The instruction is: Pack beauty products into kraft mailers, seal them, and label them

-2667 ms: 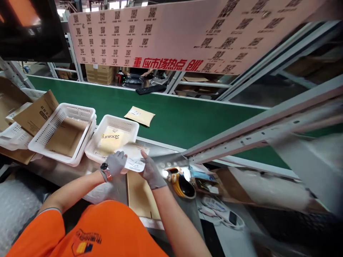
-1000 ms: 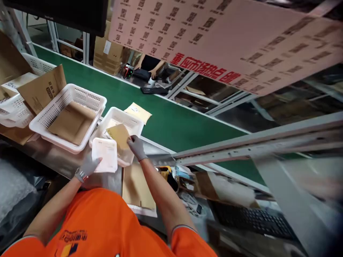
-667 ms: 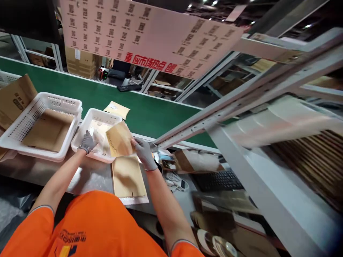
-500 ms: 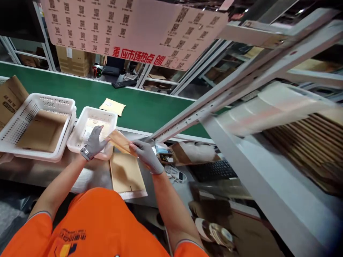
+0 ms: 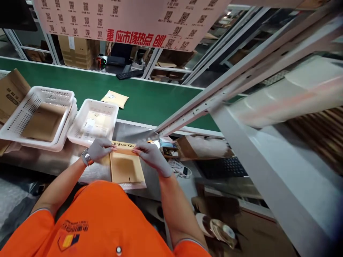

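Note:
Between my two gloved hands is a small flat tan packet [image 5: 123, 145] with dark lettering on its upper face. My left hand [image 5: 99, 149] pinches its left end, and my right hand [image 5: 150, 154] pinches its right end. Just below the packet, a padded kraft envelope [image 5: 126, 168] lies flat on the metal bench, its pale flap edge toward my body. A small white basket [image 5: 71, 132] stands beyond my left hand, with a labelled packet [image 5: 93, 125] inside.
Stacked white baskets [image 5: 70, 116] holding cardboard stand at left. Another envelope [image 5: 115, 98] rests on the green belt [image 5: 155, 105]. A metal post [image 5: 184, 114] slants up on the right, near a keyboard [image 5: 227, 167]. A pink code sheet [image 5: 134, 21] hangs ahead.
The packet has turned from slanting to nearly level and now shows its lettering. My left hand has moved down from over the small basket. The camera view has shifted slightly.

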### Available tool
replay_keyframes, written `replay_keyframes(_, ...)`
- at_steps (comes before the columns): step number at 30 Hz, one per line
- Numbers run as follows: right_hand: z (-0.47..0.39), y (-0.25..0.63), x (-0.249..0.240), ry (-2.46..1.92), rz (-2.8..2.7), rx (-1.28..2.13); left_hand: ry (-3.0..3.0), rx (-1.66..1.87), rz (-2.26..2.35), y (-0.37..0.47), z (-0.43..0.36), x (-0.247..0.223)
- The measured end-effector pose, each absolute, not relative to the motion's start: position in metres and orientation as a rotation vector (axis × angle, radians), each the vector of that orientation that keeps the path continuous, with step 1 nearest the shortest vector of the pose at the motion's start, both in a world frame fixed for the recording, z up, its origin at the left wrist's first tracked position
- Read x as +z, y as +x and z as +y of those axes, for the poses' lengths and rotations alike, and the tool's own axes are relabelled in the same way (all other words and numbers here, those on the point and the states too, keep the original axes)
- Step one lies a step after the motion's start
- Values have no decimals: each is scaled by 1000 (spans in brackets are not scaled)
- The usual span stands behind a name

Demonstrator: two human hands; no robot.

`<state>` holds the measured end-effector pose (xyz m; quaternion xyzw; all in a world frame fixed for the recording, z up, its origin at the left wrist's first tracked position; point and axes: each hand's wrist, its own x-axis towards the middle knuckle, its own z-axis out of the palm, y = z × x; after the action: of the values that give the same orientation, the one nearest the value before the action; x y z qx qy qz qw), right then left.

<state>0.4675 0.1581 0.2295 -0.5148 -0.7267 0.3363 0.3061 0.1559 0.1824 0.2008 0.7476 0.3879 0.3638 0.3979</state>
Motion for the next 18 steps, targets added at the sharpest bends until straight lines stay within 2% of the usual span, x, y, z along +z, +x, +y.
replay_keyframes(10,150,476,228,-1252,-1998,1001,2213,561,1049,203,160,216)
replay_keyframes(15,127,469,208,-1373,-1571,555,2038,676,1287,214,160,209)
replay_keyframes(18,109,451,190,-1436,-1317,725,1936,702,1268,219,159,205)
